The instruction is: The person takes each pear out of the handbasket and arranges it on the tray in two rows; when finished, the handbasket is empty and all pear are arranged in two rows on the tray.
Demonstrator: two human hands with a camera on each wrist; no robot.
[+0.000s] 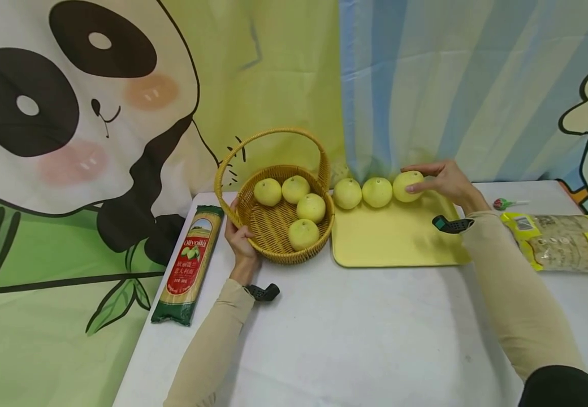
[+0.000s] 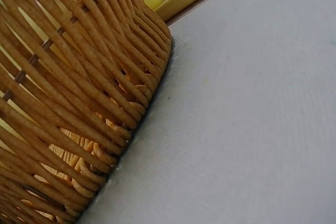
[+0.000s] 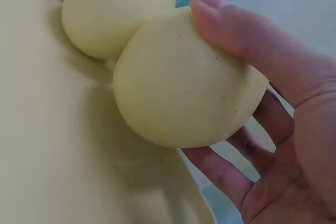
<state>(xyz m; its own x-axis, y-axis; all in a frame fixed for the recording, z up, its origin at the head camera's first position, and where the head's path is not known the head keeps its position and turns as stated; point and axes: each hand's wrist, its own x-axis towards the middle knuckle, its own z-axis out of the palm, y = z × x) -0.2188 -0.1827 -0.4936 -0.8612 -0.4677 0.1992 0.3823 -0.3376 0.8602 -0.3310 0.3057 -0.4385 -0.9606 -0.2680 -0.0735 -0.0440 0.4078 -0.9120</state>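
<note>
In the head view my right hand [image 1: 446, 181] grips a round pale yellow-green fruit [image 1: 406, 187] between thumb and fingers, at the back of a yellow tray [image 1: 401, 243]. Close up in the right wrist view, small dark specks dot the gripped fruit [image 3: 184, 87], which sits against a neighbouring fruit [image 3: 121, 11]. Two more such fruits, a middle one [image 1: 377, 192] and a left one [image 1: 347, 194], line the tray's back edge. My left hand [image 1: 241, 240] holds the left side of a wicker basket [image 1: 285, 259], thumb at the rim. Several like fruits lie inside the basket.
A pasta packet [image 1: 188, 265] lies left of the basket. To the right of the tray are a lollipop [image 1: 501, 204] and a yellow and clear food bag [image 1: 563, 243]. A printed curtain [image 1: 294, 73] hangs behind the white table [image 1: 355, 328].
</note>
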